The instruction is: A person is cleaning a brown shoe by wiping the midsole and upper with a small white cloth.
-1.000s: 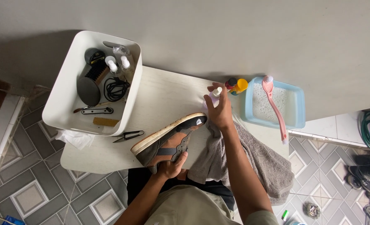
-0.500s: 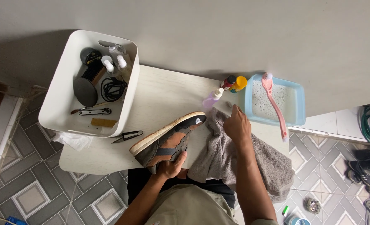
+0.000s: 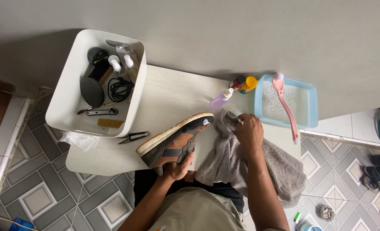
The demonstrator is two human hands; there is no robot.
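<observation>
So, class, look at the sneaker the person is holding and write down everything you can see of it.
The sneaker is a low-top in brown and dark grey, suede-like panels by the look, with a black toe area and a thick off-white sole that looks scuffed. It is tilted on its side, sole edge turned toward the white basket, toe pointing at the grey towel. The left hand grips it at the heel end, holding it over the pale tabletop. The right hand is on the towel beside the toe, not on the shoe.

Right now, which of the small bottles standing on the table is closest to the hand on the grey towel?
The pale purple bottle with white cap; the yellow-capped and red-capped ones stand farther back.
</observation>
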